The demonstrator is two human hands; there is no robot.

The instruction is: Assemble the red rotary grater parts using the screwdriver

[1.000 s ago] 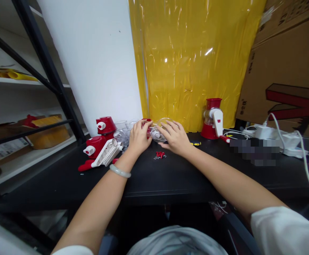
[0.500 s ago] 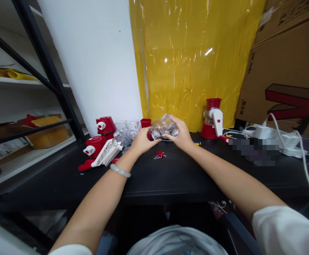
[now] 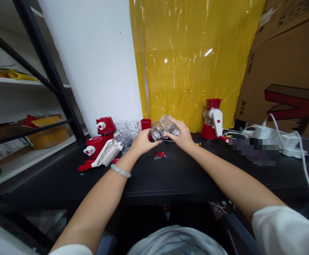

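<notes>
Above the dark table, a clear plastic grater housing (image 3: 167,123) is held tilted between both hands, its round opening facing me. My left hand (image 3: 143,142) is closed on its left side, thumb along the lower edge. On the opposite side my right hand (image 3: 182,136) grips it, fingers over the top and thumb below. Small red parts and screws (image 3: 160,155) lie on the table just below the hands. Behind my left hand stand a red hopper (image 3: 145,123) and several more clear plastic housings (image 3: 125,132).
To the left are red grater bases (image 3: 106,125) and white crank handles (image 3: 108,151) with red grips. An assembled red-and-white rotary grater (image 3: 212,118) stands at the back right. White cables and a power strip (image 3: 292,143) sit further right, beside a large cardboard box (image 3: 284,63).
The clear housing has turned slightly in my hands, its round opening now facing me more fully. Both hands keep nearly the same place.
</notes>
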